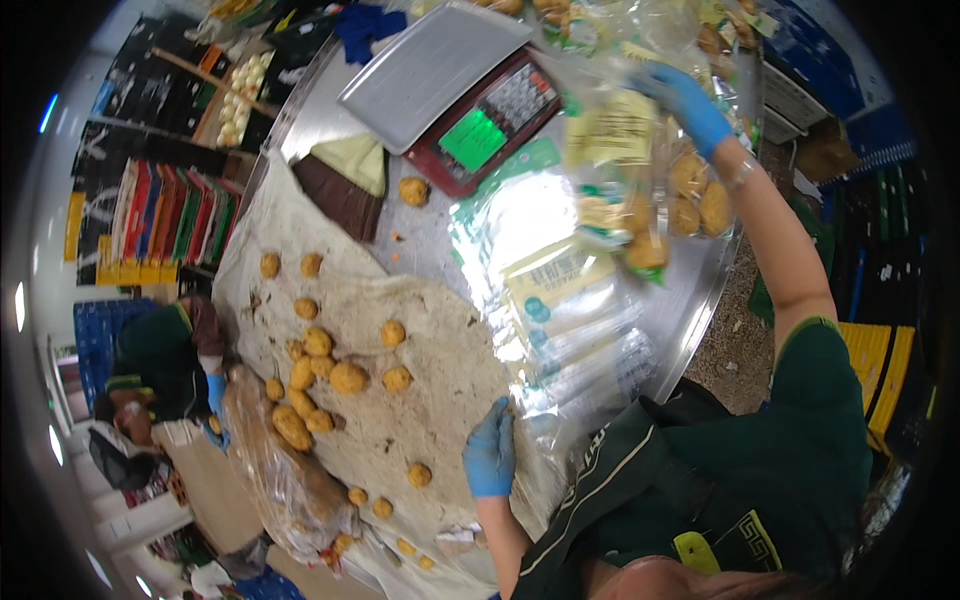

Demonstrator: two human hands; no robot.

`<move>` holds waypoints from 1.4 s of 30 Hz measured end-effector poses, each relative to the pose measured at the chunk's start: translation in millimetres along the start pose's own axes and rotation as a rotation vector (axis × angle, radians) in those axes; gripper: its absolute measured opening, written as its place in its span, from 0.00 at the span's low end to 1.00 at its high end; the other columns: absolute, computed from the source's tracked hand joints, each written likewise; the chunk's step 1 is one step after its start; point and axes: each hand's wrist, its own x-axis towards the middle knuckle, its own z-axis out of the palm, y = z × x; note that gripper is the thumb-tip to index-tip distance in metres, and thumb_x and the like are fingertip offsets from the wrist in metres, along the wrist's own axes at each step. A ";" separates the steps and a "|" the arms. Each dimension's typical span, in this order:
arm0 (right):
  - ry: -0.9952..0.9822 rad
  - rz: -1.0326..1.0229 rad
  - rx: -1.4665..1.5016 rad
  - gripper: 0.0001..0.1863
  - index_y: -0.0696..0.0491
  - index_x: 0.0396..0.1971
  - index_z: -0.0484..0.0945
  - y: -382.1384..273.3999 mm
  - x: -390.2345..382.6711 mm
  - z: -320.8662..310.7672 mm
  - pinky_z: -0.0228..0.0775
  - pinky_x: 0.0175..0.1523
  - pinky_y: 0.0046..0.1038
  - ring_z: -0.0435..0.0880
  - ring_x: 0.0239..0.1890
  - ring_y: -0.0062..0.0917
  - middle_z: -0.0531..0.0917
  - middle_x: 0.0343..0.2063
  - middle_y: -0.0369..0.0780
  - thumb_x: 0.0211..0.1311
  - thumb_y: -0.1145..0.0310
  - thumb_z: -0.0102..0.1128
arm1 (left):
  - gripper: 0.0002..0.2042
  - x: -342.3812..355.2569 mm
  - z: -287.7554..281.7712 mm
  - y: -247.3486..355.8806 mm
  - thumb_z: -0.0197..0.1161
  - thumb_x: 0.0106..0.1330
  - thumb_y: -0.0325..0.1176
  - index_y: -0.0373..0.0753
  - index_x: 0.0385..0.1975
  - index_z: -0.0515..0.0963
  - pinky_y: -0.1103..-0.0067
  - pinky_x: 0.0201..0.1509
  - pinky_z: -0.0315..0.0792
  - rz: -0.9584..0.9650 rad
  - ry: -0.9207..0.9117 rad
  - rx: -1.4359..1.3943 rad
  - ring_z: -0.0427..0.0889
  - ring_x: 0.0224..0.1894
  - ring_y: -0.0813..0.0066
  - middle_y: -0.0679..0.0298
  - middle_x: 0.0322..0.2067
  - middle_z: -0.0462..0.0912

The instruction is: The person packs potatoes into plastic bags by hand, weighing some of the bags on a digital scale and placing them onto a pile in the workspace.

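Both of my hands wear blue gloves. My right hand (685,103) reaches over the far right of the metal table and grips the top of a clear bag of potatoes (622,165), which hangs slightly blurred. Below that bag lies a stack of flat clear printed bags (565,290). My left hand (490,452) is low over the cloth, beside the near end of the stack. Its fingers are pressed together; what they may hold is hidden. Loose potatoes (348,377) lie scattered on the dirty beige cloth (440,360).
A red scale (470,140) with a metal pan (435,70) stands at the far side, a single potato (412,191) near it. Filled potato bags (695,195) crowd the right edge. Across the table, another person (165,355) in blue gloves is beside a large plastic sack (285,470).
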 end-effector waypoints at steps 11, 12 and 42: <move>-0.017 -0.571 -0.351 0.17 0.51 0.46 0.77 4.3 -179.6 85.4 0.68 0.54 0.32 0.77 0.47 0.33 0.79 0.42 0.41 0.55 0.66 0.63 | 0.19 0.5 50.0 -31.5 0.61 0.61 0.34 0.36 0.51 0.74 0.64 0.59 0.67 0.152 -0.106 0.213 0.72 0.55 0.49 0.46 0.52 0.74; -0.375 -0.566 -0.373 0.15 0.49 0.43 0.79 3.6 -198.1 119.3 0.69 0.52 0.33 0.78 0.44 0.33 0.80 0.38 0.39 0.53 0.66 0.63 | 0.19 1.9 53.0 -34.5 0.61 0.60 0.34 0.36 0.51 0.74 0.63 0.59 0.67 0.177 -0.109 0.277 0.71 0.56 0.49 0.45 0.52 0.74; -0.604 0.455 0.617 0.04 0.47 0.29 0.71 82.9 -232.6 262.9 0.59 0.28 0.17 0.64 0.23 0.12 0.66 0.22 0.28 0.64 0.70 0.55 | 0.12 20.8 149.4 -83.8 0.50 0.64 0.30 0.35 0.43 0.76 0.59 0.63 0.61 0.185 0.435 -0.094 0.71 0.55 0.49 0.47 0.48 0.75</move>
